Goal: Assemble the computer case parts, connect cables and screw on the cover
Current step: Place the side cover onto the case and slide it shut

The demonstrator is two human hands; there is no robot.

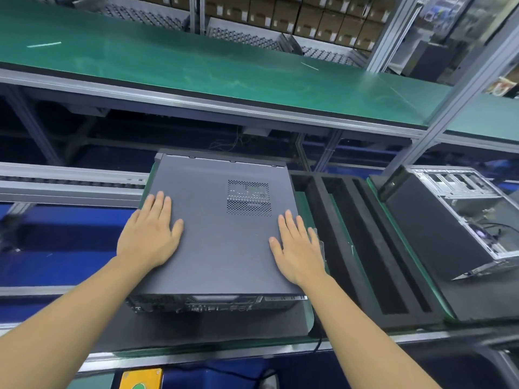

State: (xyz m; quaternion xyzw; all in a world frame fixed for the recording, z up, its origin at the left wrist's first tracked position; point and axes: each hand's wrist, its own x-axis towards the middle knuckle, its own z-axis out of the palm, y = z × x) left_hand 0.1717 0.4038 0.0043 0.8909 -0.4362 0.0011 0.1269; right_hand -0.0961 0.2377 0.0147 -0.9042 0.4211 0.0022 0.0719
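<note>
A dark grey computer case [222, 300] lies flat on a black foam pad [196, 329], its rear ports facing me. Its grey side cover [219, 220] sits on top, with a perforated vent patch toward the far right. My left hand [150, 233] lies flat on the cover's left edge, fingers straight. My right hand [297, 247] presses flat on the cover's right edge, its outer fingers hanging over the side. Neither hand holds anything.
Black foam with long slots [365, 248] lies right of the case. A second computer case [460, 220] stands open at the far right, cables showing inside. A green shelf [196, 66] runs across above. A yellow object [140, 379] sits at the bottom edge.
</note>
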